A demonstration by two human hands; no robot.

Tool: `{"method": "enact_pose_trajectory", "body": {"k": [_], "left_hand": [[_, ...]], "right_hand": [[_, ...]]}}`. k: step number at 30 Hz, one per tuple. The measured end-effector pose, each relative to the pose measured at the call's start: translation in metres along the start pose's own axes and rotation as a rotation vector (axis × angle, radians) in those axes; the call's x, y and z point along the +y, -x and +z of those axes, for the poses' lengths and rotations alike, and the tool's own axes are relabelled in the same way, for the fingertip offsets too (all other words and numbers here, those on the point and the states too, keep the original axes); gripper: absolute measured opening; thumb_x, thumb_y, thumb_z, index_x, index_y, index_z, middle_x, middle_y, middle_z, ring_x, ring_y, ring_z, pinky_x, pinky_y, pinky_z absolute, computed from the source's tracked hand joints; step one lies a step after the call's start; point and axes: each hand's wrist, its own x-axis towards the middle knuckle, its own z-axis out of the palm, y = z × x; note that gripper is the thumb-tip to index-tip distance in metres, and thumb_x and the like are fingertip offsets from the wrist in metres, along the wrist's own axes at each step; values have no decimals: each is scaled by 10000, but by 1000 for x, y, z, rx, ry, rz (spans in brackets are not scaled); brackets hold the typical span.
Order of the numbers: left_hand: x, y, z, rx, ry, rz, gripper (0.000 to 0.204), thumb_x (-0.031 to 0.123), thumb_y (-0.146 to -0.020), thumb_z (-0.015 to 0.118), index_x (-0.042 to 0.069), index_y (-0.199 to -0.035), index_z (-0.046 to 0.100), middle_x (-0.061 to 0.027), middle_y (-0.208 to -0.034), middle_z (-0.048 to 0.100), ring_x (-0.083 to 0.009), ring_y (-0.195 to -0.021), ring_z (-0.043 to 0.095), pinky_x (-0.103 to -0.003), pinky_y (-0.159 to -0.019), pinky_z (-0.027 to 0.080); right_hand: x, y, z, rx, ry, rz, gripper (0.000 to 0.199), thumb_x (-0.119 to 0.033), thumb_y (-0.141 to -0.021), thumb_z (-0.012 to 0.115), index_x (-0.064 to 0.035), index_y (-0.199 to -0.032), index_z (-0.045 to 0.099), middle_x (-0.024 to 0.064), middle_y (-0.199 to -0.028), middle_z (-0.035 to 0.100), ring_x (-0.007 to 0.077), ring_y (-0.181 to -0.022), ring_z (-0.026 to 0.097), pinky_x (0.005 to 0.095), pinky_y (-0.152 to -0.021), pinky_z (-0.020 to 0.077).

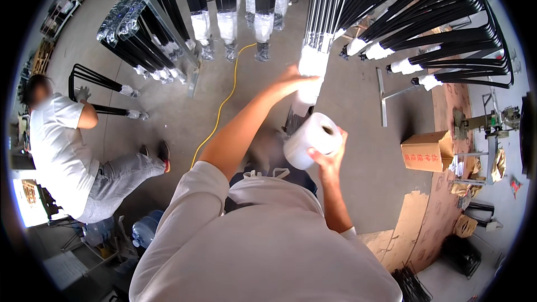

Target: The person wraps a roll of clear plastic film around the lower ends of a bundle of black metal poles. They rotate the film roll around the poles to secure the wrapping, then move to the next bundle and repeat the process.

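A bundle of long black tubes stands in front of me, its lower part wound with white wrap and clear film. On the left side of that wrapped part, my left hand grips the bundle, its thumb lying across the front; the other fingers are partly hidden. My right hand is closed around a thick roll of clear stretch film, held tilted just below the wrapped section. The roll's core hole faces up and right. The bundle's bottom end is partly hidden by the roll.
Wrapped black tube bundles stand ahead, with bent black frames racked at right. A yellow cable crosses the floor. A cardboard box sits right. Another person handles black frames at left, near water bottles.
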Motion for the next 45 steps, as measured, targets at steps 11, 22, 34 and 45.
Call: {"method": "enact_pose_trajectory", "body": {"k": [11, 22, 34, 45], "left_hand": [[3, -4, 11, 76, -218, 6, 473, 307, -730, 668, 28, -1080, 516, -99, -928, 618, -182, -878, 590, -296, -773, 447], [10, 47, -11, 281, -1173, 97, 699, 298, -803, 574, 5, -1323, 210, -225, -1336, 259, -393, -1286, 116, -513, -1024, 43], [-46, 140, -19, 594, 30, -197, 733, 165, -631, 744, 6, -1214, 328, -117, -1091, 515, -206, -1031, 495, -339, -884, 392], [-10, 176, 45, 194, -525, -153, 827, 307, -536, 769, 60, -1204, 349, -161, -1128, 466, -329, -1037, 471, -384, -870, 396]], "right_hand": [[96, -164, -54, -49, 111, 185, 520, -93, -612, 707, 0, -1043, 430, 108, -902, 568, 204, -820, 568, 310, -731, 465], [169, -161, 79, -679, -617, 733, 551, -157, -688, 648, -10, -1157, 399, 136, -1080, 489, 213, -976, 498, 327, -825, 423], [106, -149, 90, -1188, -768, 534, 647, -329, -791, 569, -33, -1305, 311, 177, -1381, 235, 255, -1259, 267, 377, -1000, 294], [105, -133, 1, 150, -671, 776, 197, -34, -701, 444, -14, -881, 522, 169, -907, 565, 287, -863, 562, 395, -812, 460]]}}
